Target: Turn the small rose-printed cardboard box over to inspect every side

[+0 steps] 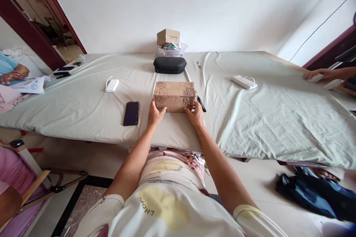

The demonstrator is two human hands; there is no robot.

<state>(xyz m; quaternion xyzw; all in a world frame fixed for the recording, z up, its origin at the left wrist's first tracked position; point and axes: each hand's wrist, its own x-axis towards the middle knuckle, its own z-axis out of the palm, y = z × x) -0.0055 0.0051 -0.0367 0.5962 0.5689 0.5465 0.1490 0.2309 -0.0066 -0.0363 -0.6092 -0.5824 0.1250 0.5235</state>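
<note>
A brown cardboard box [175, 95] with dark scribbled patterns rests on the pale green cloth-covered table [83, 103]. My left hand [155, 114] grips its near left corner, thumb on the front face. My right hand [195, 114] grips the near right corner the same way. A black marker [201, 103] lies just right of the box, beside my right hand. A dark phone [131, 113] lies flat to the left of my left hand.
Behind the box are a black oval case [169, 64], a clear tub [171, 50] with a smaller cardboard box [168, 37] on top, and a pen [198, 64]. White devices lie at left [112, 84] and right [244, 82]. Other people's hands [314, 74] work at both table ends.
</note>
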